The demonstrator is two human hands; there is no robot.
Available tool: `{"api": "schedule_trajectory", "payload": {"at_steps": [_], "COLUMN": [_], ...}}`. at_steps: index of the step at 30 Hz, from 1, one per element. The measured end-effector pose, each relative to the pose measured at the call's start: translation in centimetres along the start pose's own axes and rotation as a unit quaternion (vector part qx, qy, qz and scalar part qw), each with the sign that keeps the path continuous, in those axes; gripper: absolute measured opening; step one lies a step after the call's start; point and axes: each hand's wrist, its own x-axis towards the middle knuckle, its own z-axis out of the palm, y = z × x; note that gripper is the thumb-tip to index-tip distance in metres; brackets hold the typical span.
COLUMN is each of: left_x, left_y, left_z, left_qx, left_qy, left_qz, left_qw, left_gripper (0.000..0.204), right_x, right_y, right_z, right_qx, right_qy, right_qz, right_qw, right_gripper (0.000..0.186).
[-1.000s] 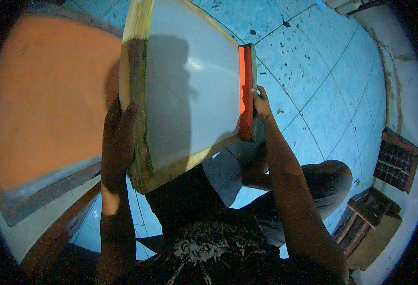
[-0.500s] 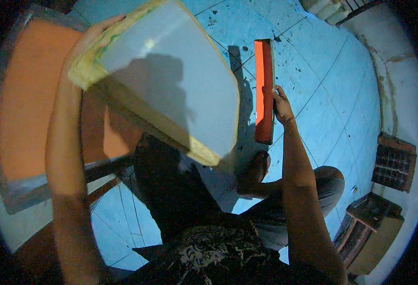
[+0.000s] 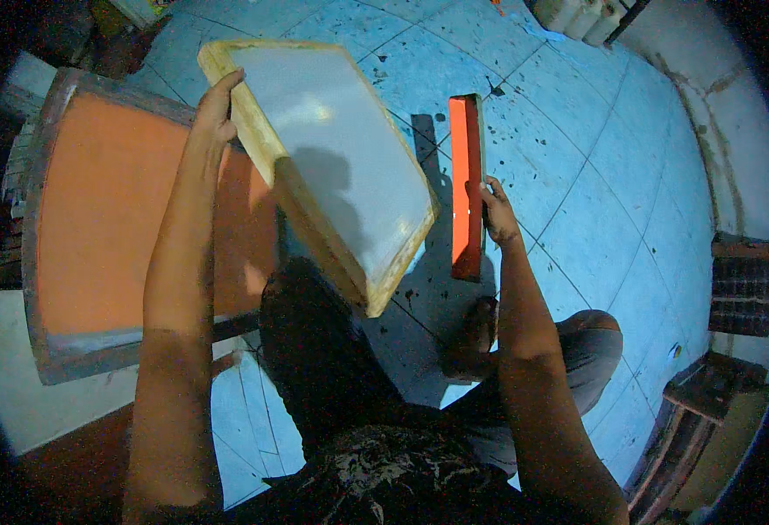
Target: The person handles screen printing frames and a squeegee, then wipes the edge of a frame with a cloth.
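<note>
Left hand (image 3: 218, 107) grip pinching pale mesh frame (image 3: 319, 162) at edge, tilted above blue tiled floor (image 3: 599, 188). Right hand (image 3: 500, 212) grip pinching orange-filled trough (image 3: 464, 197), clear of frame. Progress, imo: orange panel (image 3: 131, 214) at left looks fully covered, held mesh looks uncoated.

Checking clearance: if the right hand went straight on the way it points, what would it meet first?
The long orange-red piece that the right hand itself holds. Past that, the way looks free over the blue tiled floor, with the framed screen off to the left; depth is unclear.
</note>
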Motion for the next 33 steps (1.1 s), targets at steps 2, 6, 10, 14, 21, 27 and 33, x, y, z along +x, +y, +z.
{"api": "schedule_trajectory", "payload": {"at_steps": [2,6,10,14,21,27,33], "left_x": [1.6,3.9,5.1,5.8,5.6,4.1,-2.8], "left_y": [0.0,0.4,-1.8,-4.5,-4.4,-5.1,-6.7], "left_z": [0.0,0.8,2.1,3.0,3.1,4.8,6.6], "left_qx": [0.07,0.129,0.216,0.229,0.199,0.203,0.452], "left_qy": [0.045,0.02,-0.025,0.011,-0.038,-0.06,0.06], "left_qz": [-0.029,-0.123,-0.191,-0.206,-0.239,-0.189,0.025], "left_qw": [0.996,0.984,0.957,0.951,0.95,0.959,0.89], "left_gripper": [0.04,0.042,0.045,0.042,0.038,0.045,0.064], "right_x": [0.5,0.8,0.4,-0.2,-0.2,1.4,3.5], "right_y": [-0.4,-1.1,0.6,4.0,8.8,10.6,13.0], "right_z": [-0.2,-0.2,0.4,1.3,1.8,2.6,4.0], "right_qx": [-0.023,-0.032,-0.039,-0.012,0.023,-0.005,-0.02], "right_qy": [0.004,-0.009,-0.023,-0.01,-0.009,-0.01,-0.043], "right_qz": [-0.005,-0.001,0.0,0.037,0.082,0.092,0.086], "right_qw": [1.0,0.999,0.999,0.999,0.996,0.996,0.995], "right_gripper": [0.028,0.026,0.024,0.024,0.029,0.029,0.027]}}
